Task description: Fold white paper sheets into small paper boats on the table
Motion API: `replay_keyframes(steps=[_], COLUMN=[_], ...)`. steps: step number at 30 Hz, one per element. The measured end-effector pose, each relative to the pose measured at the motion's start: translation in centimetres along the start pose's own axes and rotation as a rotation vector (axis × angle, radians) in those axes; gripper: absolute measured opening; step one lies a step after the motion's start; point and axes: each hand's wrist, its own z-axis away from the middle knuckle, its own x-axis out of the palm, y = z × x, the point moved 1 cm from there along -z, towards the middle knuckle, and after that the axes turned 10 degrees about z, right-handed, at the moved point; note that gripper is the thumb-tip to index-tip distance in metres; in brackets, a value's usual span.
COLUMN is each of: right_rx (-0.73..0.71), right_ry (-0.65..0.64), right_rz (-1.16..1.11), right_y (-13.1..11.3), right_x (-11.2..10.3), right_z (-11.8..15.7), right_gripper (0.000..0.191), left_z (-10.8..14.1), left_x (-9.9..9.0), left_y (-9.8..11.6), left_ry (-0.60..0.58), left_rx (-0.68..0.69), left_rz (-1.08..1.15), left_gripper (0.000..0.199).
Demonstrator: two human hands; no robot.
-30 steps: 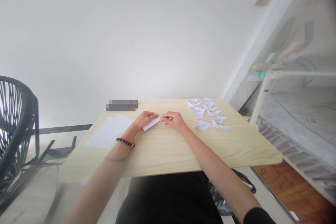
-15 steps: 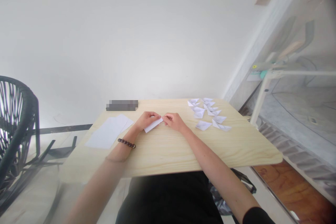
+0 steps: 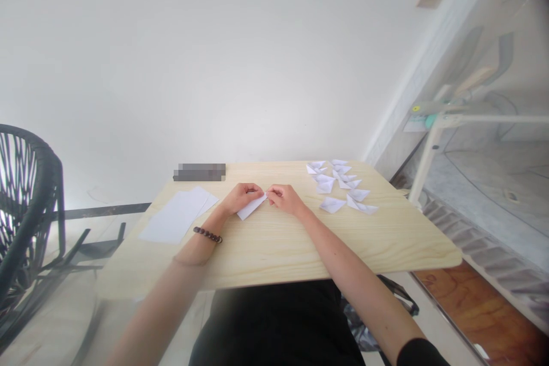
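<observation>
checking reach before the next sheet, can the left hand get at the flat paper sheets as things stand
Probably yes: the left hand is near the flat paper sheets with nothing on them, though it holds folded paper.

Bright, soft light washes the wall (image 3: 257, 68); edges look stretched and hazy.

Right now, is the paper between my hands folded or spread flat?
Folded: the paper shows as a narrow strip, far smaller than the white sheets lying spread on the table.
</observation>
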Motion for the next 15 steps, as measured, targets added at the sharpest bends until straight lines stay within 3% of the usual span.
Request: replay_keyframes(steps=[15], right_rx=[-0.005], right_ry=[-0.008], right_rz=[-0.010], right_y=[0.11], right_x=[0.03], right_z=[0.01], right_gripper=[0.018], left_z=[0.00], left_x=[-0.08], left_y=[-0.13], left_ry=[-0.032], left_rx=[-0.029], left_rz=[0.018], left_gripper=[0.033])
